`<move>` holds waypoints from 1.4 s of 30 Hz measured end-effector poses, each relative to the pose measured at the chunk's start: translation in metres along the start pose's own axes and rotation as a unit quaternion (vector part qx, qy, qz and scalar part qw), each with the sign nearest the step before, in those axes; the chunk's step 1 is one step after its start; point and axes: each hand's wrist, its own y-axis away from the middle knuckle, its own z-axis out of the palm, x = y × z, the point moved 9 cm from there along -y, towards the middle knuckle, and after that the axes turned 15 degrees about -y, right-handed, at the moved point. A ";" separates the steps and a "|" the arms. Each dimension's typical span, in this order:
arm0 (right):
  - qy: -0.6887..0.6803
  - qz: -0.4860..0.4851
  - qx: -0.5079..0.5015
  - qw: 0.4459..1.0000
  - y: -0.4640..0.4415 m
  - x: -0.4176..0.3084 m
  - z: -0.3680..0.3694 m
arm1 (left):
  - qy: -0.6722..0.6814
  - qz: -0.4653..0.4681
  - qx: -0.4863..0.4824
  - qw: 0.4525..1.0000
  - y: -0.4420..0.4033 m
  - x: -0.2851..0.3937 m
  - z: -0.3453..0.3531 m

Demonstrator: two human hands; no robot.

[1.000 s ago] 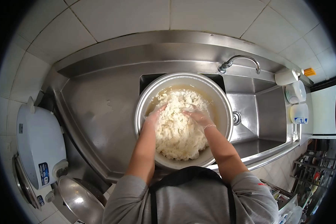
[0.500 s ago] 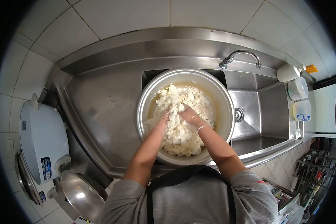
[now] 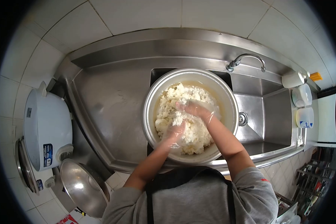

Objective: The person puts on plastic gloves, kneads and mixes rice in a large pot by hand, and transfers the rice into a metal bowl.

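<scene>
A wide metal pot (image 3: 150,123) with a thick rim holds a heap of white, clumpy cooked rice (image 3: 166,112). Both hands wear thin clear plastic gloves and work inside the pot. My left hand (image 3: 174,135), low in the heap, has its fingers closed around a clump of rice; motion blurs it a little. Higher up and to the right, my right hand (image 3: 194,109) curls its fingers into the rice, the fingertips partly covered by grains. A brownish layer lines the pot's inner wall above the rice.
The pot stands over a sink basin; another basin (image 3: 276,115) with a drain lies right, under a curved faucet (image 3: 250,56). A rice cooker body (image 3: 48,127) and a metal bowl (image 3: 84,188) are at the left. Plastic tubs (image 3: 305,117) line the right edge.
My hands were together at the middle of the heap, lifting rice between them. Now they are apart, the left lower and nearer my body. The whole view has shifted slightly.
</scene>
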 end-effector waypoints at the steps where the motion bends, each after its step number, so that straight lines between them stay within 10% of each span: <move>1: -0.012 0.009 -0.029 0.999 0.004 -0.023 -0.005 | 0.196 -0.036 0.088 0.976 0.014 -0.001 -0.019; 2: 0.044 -0.019 -0.068 0.997 -0.011 -0.030 -0.001 | 0.381 -0.068 0.172 0.906 0.028 -0.008 -0.039; 3: 0.099 -0.046 -0.107 0.988 -0.027 -0.034 0.004 | 0.201 -0.108 0.126 0.965 0.026 -0.009 -0.049; 11: 0.310 -0.112 -0.086 0.940 -0.109 -0.052 0.036 | 0.395 -0.296 -0.025 0.869 0.071 -0.054 0.025; 13: 0.336 -0.133 -0.048 0.931 -0.114 -0.037 0.045 | 0.637 -0.296 -0.036 0.710 0.098 -0.013 -0.019; 16: 0.365 -0.186 -0.126 0.903 -0.095 -0.030 0.064 | 0.657 -0.471 -0.155 0.568 0.099 0.008 -0.037; 19: 0.341 -0.368 -0.229 0.834 -0.091 0.002 0.091 | 0.851 -0.228 -0.108 0.461 0.056 0.004 0.018; 20: 0.310 -0.429 -0.280 0.801 -0.061 -0.006 0.094 | 0.795 -0.172 -0.035 0.580 0.056 0.000 -0.010; 21: 0.257 -0.288 -0.309 0.869 -0.062 0.003 0.093 | 0.719 -0.111 0.041 0.684 0.061 0.001 -0.042; 23: 0.148 -0.112 -0.332 0.925 -0.091 0.065 0.108 | 0.698 -0.138 0.062 0.700 0.064 0.002 -0.054; 25: 0.100 -0.045 -0.334 0.936 -0.082 0.077 0.101 | 0.800 -0.299 -0.048 0.518 0.060 0.010 -0.021; 28: 0.063 0.024 -0.284 0.957 0.001 0.020 0.069 | 0.847 -0.237 -0.059 0.472 0.047 0.014 0.002; 35: -0.220 -0.035 -0.202 0.954 -0.001 0.074 0.068 | 0.843 -0.170 -0.127 0.494 0.040 0.033 0.005; 42: -0.217 0.021 0.002 0.976 0.054 0.029 0.018 | 0.758 -0.186 -0.077 0.621 0.031 0.032 -0.011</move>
